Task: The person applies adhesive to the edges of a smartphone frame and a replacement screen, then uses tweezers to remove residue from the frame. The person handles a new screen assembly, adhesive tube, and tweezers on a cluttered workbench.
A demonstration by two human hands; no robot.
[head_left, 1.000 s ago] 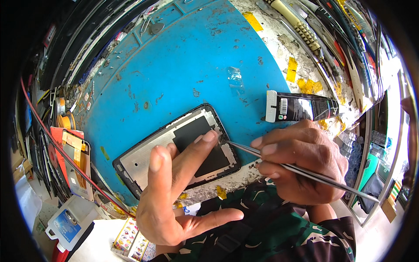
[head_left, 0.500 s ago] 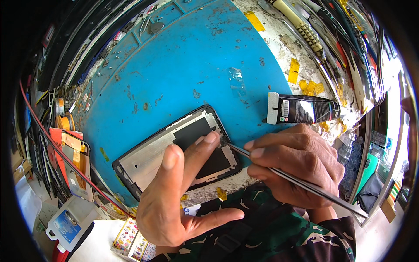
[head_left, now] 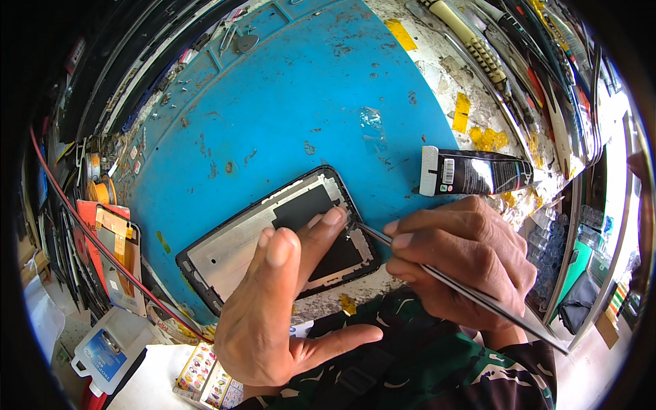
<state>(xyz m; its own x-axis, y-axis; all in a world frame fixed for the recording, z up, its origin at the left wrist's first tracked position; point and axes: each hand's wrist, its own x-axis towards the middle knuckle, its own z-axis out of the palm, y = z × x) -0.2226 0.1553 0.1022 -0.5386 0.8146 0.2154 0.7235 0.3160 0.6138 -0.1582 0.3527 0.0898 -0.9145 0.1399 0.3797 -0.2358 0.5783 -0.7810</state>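
Observation:
A phone frame [head_left: 236,254], black-rimmed with a silvery inner plate and a dark rectangle, lies slanted on the blue mat [head_left: 273,130] near its front edge. Over its lower side is my left hand [head_left: 270,314], fingers spread and thumb stretched out to the right; one fingertip rests at the dark area. My right hand [head_left: 471,263] pinches thin metal tweezers [head_left: 471,294]. Their tip meets the frame's right end, close to that left fingertip. Whether the tip grips anything there is too small to tell.
A black tube [head_left: 478,172] with a white end lies beyond my right hand. Long tools [head_left: 471,48] crowd the far right. At left are a red cable [head_left: 75,215], an orange spool [head_left: 102,190], another phone part [head_left: 117,249] and a plastic bottle [head_left: 106,352].
My left hand's raised fingers have shifted slightly right, and another fingertip shows behind them. The tweezers' rear end has dipped a little; their tip stays at the frame's right end.

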